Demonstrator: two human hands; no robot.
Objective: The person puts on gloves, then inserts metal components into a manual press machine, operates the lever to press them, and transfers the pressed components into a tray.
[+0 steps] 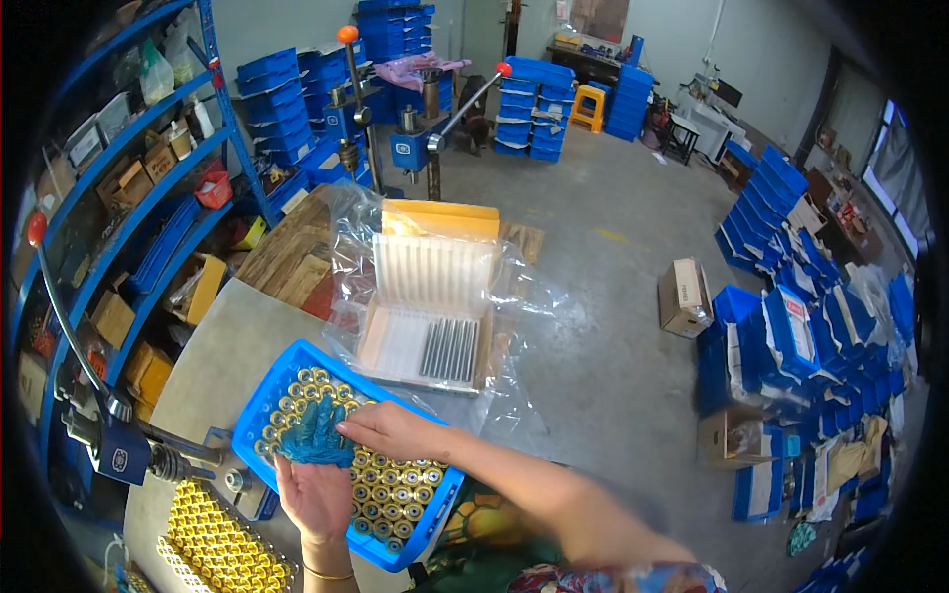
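A thin blue-green glove (pixel 321 432) covers the fingers of my left hand (pixel 318 499), while the palm and wrist stay bare. Those fingers point upward and look stretched out inside the bunched glove. Coming in from the right, my right hand (pixel 397 433) pinches the glove's edge between thumb and fingers. Both hands are above a blue plastic bin (pixel 272 381) filled with rows of round brass-coloured metal parts (pixel 390 489), some of which the hands and glove hide.
Behind the bin, an opened box with metal rods (pixel 450 348) lies in clear plastic wrap. Yellow-gold parts (pixel 217 539) are stacked at the near left, beside a lever press (pixel 124 450). Blue shelving (pixel 148 227) lines the left; a cardboard box (pixel 685 298) stands on the floor.
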